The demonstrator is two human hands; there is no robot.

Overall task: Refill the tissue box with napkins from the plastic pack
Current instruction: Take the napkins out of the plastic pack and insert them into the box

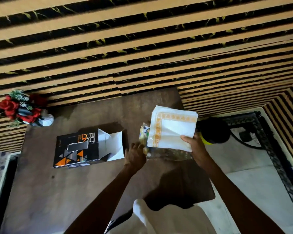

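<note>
Brown table point(74, 191), striped wall point(142, 39)

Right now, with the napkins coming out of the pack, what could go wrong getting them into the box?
1. The right hand pinches the napkins at one corner only, so the stack may fan out or drop.
2. The pack is loose plastic under the left hand and could slip.
3. The box opens sideways, its flaps partly in the way; napkins may catch.

Brown table point(85, 191) bears tissue box point(76, 149), flowers point(22, 108).
</note>
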